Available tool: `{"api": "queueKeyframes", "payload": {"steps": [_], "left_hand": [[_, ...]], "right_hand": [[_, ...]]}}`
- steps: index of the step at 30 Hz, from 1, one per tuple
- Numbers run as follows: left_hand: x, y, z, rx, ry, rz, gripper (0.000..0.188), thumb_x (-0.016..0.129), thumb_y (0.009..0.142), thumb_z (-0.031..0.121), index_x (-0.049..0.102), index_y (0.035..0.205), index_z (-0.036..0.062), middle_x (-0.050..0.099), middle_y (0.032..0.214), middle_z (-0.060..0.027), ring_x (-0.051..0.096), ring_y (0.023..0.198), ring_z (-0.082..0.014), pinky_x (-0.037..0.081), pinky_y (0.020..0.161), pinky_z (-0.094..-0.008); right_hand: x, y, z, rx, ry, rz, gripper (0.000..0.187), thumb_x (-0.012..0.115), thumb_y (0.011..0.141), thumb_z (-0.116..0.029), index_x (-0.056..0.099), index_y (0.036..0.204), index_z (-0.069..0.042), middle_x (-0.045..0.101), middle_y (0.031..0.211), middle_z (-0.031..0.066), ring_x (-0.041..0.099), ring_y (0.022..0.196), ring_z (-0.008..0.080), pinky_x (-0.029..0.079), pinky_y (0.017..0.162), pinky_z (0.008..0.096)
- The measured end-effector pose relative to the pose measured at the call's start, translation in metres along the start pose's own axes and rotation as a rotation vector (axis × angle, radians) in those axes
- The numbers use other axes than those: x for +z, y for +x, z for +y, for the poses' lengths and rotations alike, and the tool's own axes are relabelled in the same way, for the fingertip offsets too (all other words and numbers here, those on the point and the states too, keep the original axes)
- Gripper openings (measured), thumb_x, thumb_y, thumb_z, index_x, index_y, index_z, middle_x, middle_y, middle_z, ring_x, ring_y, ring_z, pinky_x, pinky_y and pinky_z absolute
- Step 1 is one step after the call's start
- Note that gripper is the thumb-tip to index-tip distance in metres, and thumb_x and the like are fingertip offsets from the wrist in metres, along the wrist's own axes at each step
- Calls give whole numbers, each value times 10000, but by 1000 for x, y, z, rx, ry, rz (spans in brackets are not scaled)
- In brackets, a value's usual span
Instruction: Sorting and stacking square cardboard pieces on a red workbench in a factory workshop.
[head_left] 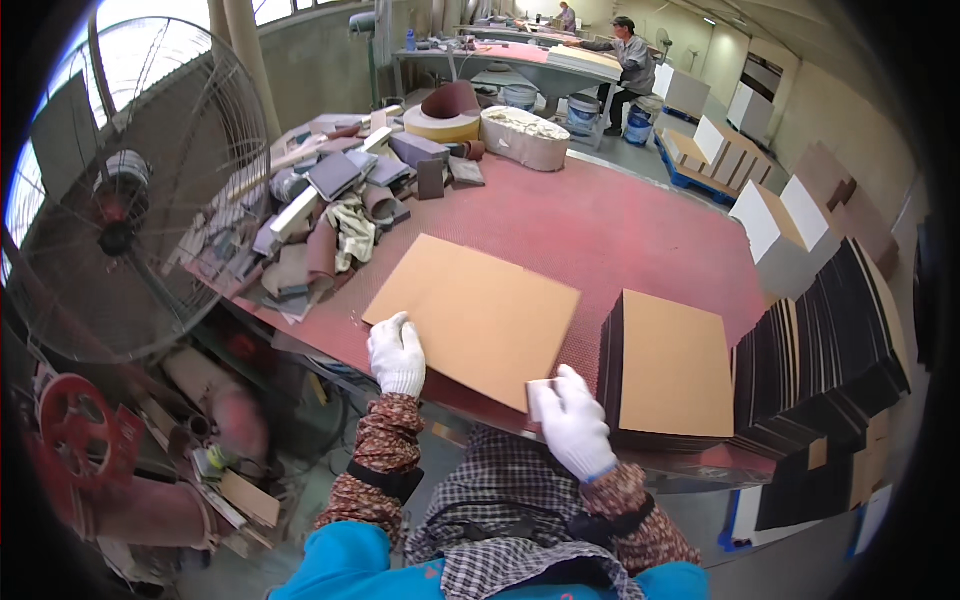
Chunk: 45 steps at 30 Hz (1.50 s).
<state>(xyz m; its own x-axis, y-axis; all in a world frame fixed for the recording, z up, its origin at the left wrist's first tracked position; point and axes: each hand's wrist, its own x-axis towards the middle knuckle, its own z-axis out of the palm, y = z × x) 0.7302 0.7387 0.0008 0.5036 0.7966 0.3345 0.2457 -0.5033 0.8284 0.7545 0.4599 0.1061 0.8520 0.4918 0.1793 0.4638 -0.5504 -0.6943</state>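
Brown board (475,315) lies flat between both gloved grips' fingertips.

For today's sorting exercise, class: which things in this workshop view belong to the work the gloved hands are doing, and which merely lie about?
In the work:
left hand on the brown board
right hand holding a small pale block at the board's edge
stack of boards alongside

Lying about:
heap of scraps and rolls
big fan
leaning dark panels

White boxes (775,215) with brown sides stand on the floor beyond the table's far right; more sit on a blue pallet (700,180). No labels, signs or screens visible.
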Motion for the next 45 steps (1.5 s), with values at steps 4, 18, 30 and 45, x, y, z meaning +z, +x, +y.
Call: {"api": "queueKeyframes", "payload": {"steps": [4,18,30,45], "left_hand": [[0,9,-44,271,324,77,432,645,928,236,604,1289,3,528,1387,-195,441,1341,-386,353,1120,-499],[4,58,-64,134,341,111,451,632,941,232,597,1307,-28,630,1229,-223,591,1129,-400,449,1013,-482],[15,59,-54,175,259,125,399,596,944,207,607,1269,-24,625,1229,-225,571,1149,-399,436,1023,-479],[24,14,13,277,-27,230,445,593,980,131,519,1386,-35,567,1367,-208,519,1303,-355,398,1118,-425]], "right_hand": [[78,26,34,-314,-162,45,238,574,872,-136,632,1089,-60,598,936,147,581,949,349,537,757,449],[142,89,25,-95,-215,-111,304,435,1004,-317,651,1109,-132,630,1087,181,599,1006,415,515,858,524],[124,95,8,-98,-335,-222,323,434,1003,-303,668,1113,-109,655,1100,152,588,1074,403,514,906,502],[-74,-61,31,232,303,-74,198,546,983,-140,576,1162,-61,551,887,165,651,690,322,548,616,427]]}}
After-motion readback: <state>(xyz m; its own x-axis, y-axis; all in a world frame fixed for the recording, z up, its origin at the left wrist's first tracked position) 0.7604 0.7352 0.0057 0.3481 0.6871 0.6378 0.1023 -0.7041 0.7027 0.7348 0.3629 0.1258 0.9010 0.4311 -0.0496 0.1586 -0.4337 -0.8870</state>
